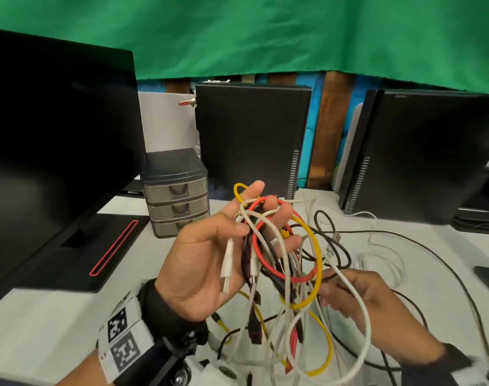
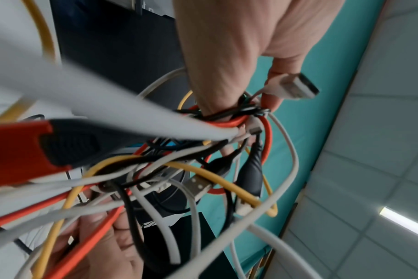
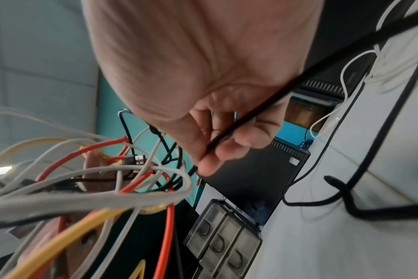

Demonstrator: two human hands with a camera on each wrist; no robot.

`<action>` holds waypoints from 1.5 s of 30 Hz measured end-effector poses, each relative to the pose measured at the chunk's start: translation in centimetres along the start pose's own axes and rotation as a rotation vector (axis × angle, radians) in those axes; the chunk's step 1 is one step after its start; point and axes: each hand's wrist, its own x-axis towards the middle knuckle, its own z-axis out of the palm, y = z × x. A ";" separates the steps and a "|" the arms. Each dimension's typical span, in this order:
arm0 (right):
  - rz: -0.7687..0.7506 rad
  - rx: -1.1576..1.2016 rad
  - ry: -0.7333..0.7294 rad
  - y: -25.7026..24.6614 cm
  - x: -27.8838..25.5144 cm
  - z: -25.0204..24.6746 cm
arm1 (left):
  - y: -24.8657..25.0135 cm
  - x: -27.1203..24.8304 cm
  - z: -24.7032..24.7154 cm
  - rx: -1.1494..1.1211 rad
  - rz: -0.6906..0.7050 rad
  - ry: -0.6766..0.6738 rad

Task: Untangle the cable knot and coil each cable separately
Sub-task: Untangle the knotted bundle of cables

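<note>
A tangle of red, yellow, white and black cables [image 1: 282, 254] hangs above the white table [image 1: 56, 316]. My left hand [image 1: 254, 221] is raised palm up, thumb and fingers curled round the top of the bundle [image 2: 203, 166]. A white USB plug [image 1: 226, 263] dangles across its palm, the same plug [image 2: 296, 86] lying by the thumb in the left wrist view. To the lower right, my right hand [image 1: 329, 291] reaches into the loops. In the right wrist view its thumb and fingers [image 3: 203, 160] pinch a thin black cable [image 3: 251, 111].
A dark monitor [image 1: 56, 162] stands at the left with a small grey drawer unit [image 1: 176, 193] beside it. Two black computer towers [image 1: 251, 140] [image 1: 421, 157] line the back. Loose black and white cables [image 1: 382, 246] sprawl over the table at the right.
</note>
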 end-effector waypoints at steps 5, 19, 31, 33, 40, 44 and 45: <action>-0.012 -0.087 -0.058 0.1 0.0 0.1 | -0.1 0.1 0.7 0.075 0.034 0.089; -0.469 -0.179 0.531 -8.5 -5.7 0.9 | 0.3 0.6 0.9 0.152 0.067 0.275; -0.513 -0.625 0.378 -4.6 -3.9 6.1 | -1.6 0.5 0.6 0.126 -0.052 0.277; -0.537 -0.594 0.461 -4.4 -3.8 6.2 | -2.3 0.4 0.3 0.130 -0.091 0.235; -0.570 -0.649 0.641 -5.1 -3.7 5.0 | -3.3 0.4 -0.2 0.033 -0.130 0.066; -0.591 -0.742 0.601 -4.9 -3.7 5.0 | -4.1 0.3 -0.1 0.091 -0.076 0.103; -0.605 -0.768 0.586 -4.8 -3.7 5.0 | -4.4 0.3 0.1 0.180 -0.055 0.127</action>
